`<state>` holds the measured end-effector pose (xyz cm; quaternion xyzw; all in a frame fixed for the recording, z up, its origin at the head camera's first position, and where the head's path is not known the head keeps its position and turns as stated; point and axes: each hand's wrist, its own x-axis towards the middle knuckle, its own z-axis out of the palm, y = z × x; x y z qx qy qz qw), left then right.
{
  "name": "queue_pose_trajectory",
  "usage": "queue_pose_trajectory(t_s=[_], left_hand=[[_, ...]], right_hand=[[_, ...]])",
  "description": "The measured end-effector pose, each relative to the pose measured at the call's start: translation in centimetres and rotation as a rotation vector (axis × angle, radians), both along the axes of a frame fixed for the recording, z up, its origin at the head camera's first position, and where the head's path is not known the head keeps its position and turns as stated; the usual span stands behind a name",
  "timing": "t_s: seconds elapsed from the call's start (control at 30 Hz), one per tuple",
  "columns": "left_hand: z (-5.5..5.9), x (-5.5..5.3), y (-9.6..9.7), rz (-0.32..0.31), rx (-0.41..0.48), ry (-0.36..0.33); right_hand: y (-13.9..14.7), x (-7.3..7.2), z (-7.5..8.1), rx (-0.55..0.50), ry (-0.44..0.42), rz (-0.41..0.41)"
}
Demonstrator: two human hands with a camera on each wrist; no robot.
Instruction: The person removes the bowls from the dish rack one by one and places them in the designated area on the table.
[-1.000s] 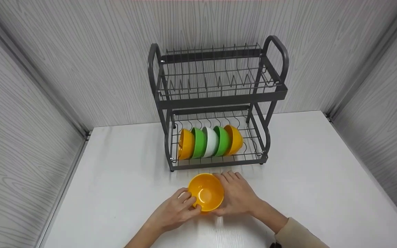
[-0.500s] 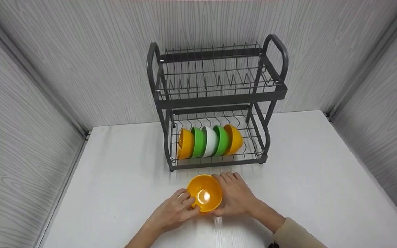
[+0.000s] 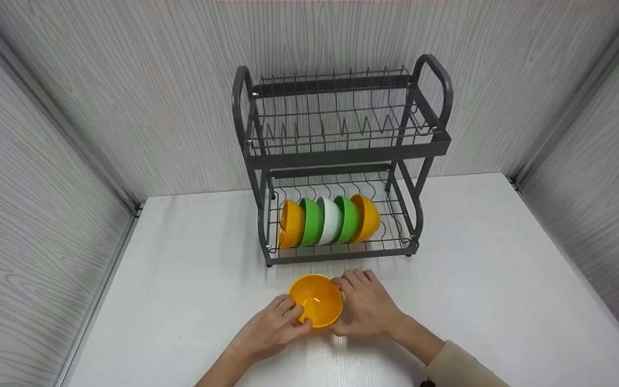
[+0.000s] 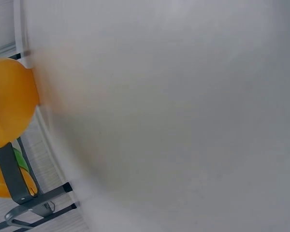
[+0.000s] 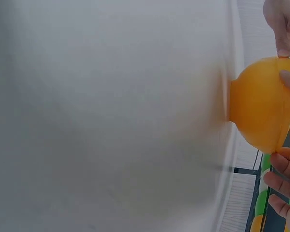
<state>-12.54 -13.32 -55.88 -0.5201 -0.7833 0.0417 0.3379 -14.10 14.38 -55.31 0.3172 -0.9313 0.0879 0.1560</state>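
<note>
An orange bowl (image 3: 317, 301) rests upright on the table before the rack, its inside facing up. My left hand (image 3: 274, 328) pinches its left rim, fingertips over the edge. On the opposite side my right hand (image 3: 368, 306) holds the bowl between thumb and fingers. In the right wrist view, the right fingers (image 5: 280, 181) lie at the rim, several of them spread beyond it, and the bowl's foot (image 5: 233, 100) meets the tabletop. The left wrist view shows the bowl (image 4: 12, 99) at the left edge; the left hand is almost wholly out of that frame.
A dark two-tier dish rack (image 3: 347, 156) stands behind the hands. On its lower tier several bowls lean in a row: orange (image 3: 292, 224), green (image 3: 312, 221), white (image 3: 330, 220), green (image 3: 347, 219) and orange (image 3: 367, 217). Pale panels (image 3: 191, 97) enclose the white table (image 3: 476, 258).
The orange bowl has shifted slightly left, and its right rim now stands a little farther from the right palm. Both hands have stayed nearly in place; the rack and its bowls are unchanged.
</note>
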Motion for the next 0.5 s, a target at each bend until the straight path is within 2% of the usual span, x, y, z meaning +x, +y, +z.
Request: queue_pose_trajectory(t_s=[0.27, 0.5], left_hand=[[-0.26, 0.05, -0.02, -0.001, 0.001, -0.035], [-0.34, 0.01, 0.02, -0.001, 0.014, -0.034]], right_hand=[[-0.05, 0.09, 0.13, 0.011, -0.004, -0.001], [0.0, 0.08, 0.18, 0.005, -0.008, 0.001]])
